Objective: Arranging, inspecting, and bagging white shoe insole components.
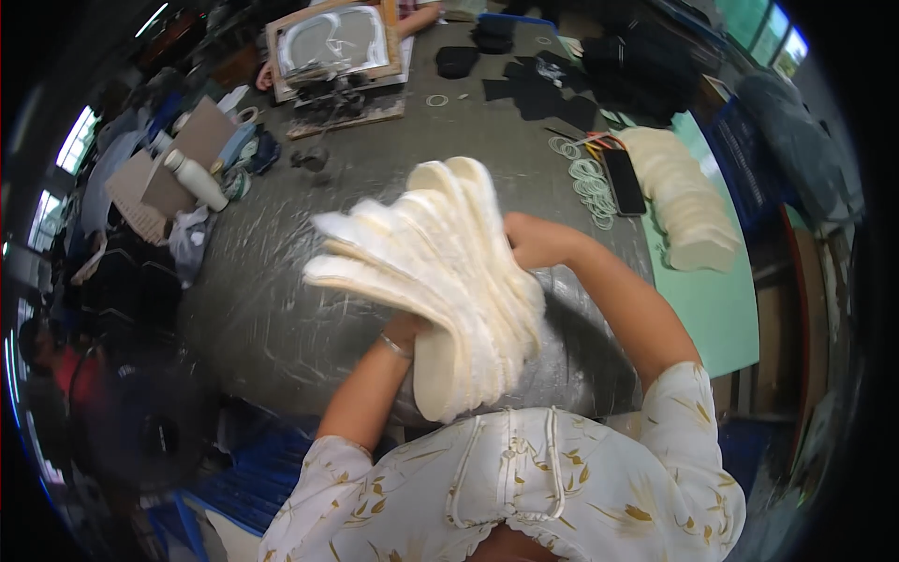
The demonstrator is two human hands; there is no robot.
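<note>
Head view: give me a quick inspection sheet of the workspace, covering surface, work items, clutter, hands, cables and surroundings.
Surface: dark grey table, streaked with shine; pale green sheet at right.
Work items: fanned bundle of cream insole-shaped pieces between the hands; row of similar cream pieces on the green sheet.
Clutter: phone, pale rings, black flat pieces, white bottle, wooden frame.
Hands: left hand at the bundle's lower left, right hand at its right side; fingers of both largely hidden.
Cables: nothing seen.
Surroundings: blue seat at lower left; another person's arm at the far edge.
</note>
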